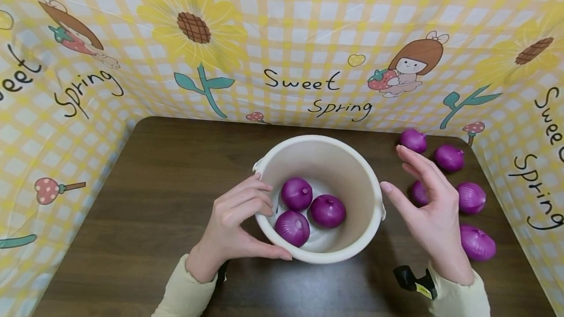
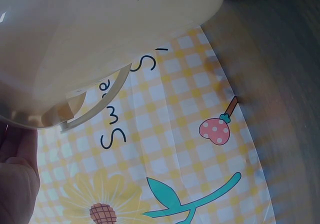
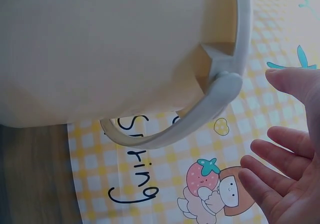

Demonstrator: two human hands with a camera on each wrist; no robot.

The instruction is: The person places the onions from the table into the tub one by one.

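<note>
A cream bucket [image 1: 319, 257] with its mouth upward is at the middle of the table in the head view. Three purple onions [image 1: 328, 211] lie on its floor. My left hand [image 1: 238, 219] grips the bucket's left side, fingers over the rim and thumb along the near edge. In the left wrist view that hand [image 2: 17, 189] shows only at the lower left corner, beside the rim. To the right of the bucket, my right hand [image 1: 429, 204] is held with fingers apart and nothing between them. The right wrist view shows this hand [image 3: 290, 169] away from the bucket's handle [image 3: 175, 134].
Several loose purple onions [image 1: 471, 197] lie along the table's right side, one partly hidden behind my right hand. The dark wooden table [image 1: 132, 229] ends at a yellow checked cloth [image 1: 299, 28] on the back and both sides. A black strap [image 1: 414, 282] is at my right wrist.
</note>
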